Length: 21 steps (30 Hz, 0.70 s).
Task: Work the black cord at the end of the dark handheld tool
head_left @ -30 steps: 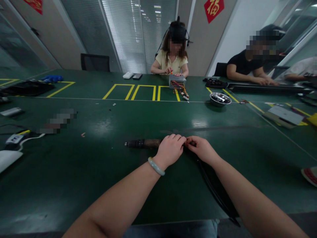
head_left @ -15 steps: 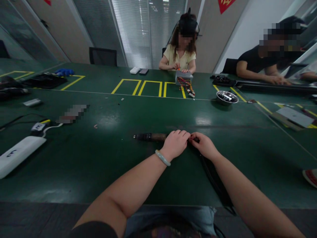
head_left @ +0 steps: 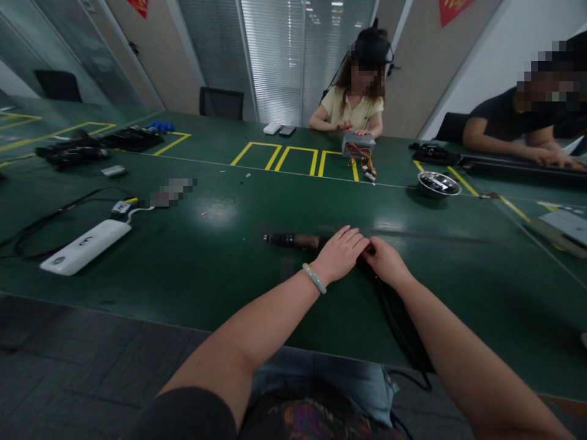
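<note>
A dark rod-shaped tool [head_left: 293,240] with a brown middle lies on the green table [head_left: 192,275] just ahead of me. My left hand [head_left: 342,253], with a pale bracelet [head_left: 314,278] on its wrist, rests over the tool's right end, fingers together and pressed down on it. Touching those fingertips is my right hand [head_left: 387,263], closed in a pinch; what it pinches is hidden. A black cable [head_left: 398,318] runs from under my hands toward me and over the table's near edge.
A white oblong box [head_left: 85,246] with cables lies at the left. A metal bowl [head_left: 439,183] stands at the far right. Opposite, a person [head_left: 355,101] handles a grey box with coloured wires [head_left: 358,142]. Another person [head_left: 513,122] works at the right.
The view has swung back and left, showing more near edge and floor. My left fingers have flattened over the tool. Both hands stay at the same spot.
</note>
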Each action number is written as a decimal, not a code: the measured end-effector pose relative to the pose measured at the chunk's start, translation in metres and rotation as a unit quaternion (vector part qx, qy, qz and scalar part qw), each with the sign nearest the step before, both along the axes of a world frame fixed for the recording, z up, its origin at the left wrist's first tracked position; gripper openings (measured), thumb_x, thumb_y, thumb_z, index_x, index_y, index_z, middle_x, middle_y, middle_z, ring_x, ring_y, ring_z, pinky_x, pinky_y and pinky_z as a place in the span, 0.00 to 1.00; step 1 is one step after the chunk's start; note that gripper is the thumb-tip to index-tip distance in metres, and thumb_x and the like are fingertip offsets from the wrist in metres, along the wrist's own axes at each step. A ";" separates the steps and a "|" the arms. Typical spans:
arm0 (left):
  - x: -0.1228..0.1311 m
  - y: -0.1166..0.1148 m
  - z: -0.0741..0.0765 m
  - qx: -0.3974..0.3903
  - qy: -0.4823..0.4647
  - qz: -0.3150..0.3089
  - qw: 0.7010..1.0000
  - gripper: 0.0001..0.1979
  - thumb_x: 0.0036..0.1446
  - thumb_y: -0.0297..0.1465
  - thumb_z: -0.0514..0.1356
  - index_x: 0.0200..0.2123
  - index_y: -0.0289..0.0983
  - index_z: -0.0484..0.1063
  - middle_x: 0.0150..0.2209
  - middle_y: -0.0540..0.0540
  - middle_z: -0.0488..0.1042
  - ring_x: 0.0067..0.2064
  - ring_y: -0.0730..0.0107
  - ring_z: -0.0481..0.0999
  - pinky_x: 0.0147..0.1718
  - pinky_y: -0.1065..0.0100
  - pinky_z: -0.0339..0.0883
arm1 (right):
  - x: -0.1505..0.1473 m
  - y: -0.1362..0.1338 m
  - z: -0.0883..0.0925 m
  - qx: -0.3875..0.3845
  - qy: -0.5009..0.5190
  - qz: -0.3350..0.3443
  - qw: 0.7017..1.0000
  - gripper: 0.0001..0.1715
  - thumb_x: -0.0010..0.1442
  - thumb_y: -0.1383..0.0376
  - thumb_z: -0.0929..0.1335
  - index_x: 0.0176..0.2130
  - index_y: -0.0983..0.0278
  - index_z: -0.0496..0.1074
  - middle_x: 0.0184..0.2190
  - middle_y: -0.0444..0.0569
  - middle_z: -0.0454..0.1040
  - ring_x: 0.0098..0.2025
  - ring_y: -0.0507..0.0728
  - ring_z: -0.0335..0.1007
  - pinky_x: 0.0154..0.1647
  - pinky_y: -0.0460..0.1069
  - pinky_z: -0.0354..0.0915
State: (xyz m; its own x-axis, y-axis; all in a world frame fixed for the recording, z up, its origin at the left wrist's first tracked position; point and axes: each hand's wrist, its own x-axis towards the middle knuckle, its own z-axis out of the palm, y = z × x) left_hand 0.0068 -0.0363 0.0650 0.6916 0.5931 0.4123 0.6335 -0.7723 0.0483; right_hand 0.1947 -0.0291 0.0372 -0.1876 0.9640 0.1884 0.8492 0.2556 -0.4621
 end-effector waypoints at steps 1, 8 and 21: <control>0.000 -0.001 0.000 0.005 0.006 -0.002 1.000 0.20 0.64 0.25 0.48 0.58 0.35 0.62 0.58 0.42 0.66 0.65 0.63 0.57 0.66 0.55 0.45 | 0.004 0.003 0.000 0.003 -0.007 -0.008 1.000 0.08 0.59 0.61 0.65 0.35 0.63 0.70 0.34 0.49 0.73 0.36 0.58 0.69 0.37 0.51 0.62; -0.005 -0.007 0.003 0.003 0.024 0.007 1.000 0.27 0.62 0.23 0.49 0.64 0.38 0.54 0.65 0.43 0.58 0.68 0.62 0.50 0.67 0.53 0.42 | 0.113 -0.011 0.004 -0.044 -0.036 -0.194 0.979 0.16 0.58 0.54 0.65 0.37 0.63 0.73 0.35 0.59 0.75 0.33 0.59 0.69 0.33 0.53 0.58; -0.017 0.001 -0.012 -0.073 -0.022 0.050 0.996 0.24 0.67 0.34 0.49 0.64 0.35 0.56 0.66 0.40 0.55 0.68 0.60 0.51 0.66 0.54 0.47 | 0.277 -0.153 -0.022 -0.089 -0.044 -0.525 0.845 0.15 0.47 0.46 0.68 0.28 0.51 0.72 0.29 0.67 0.71 0.32 0.70 0.71 0.29 0.61 0.53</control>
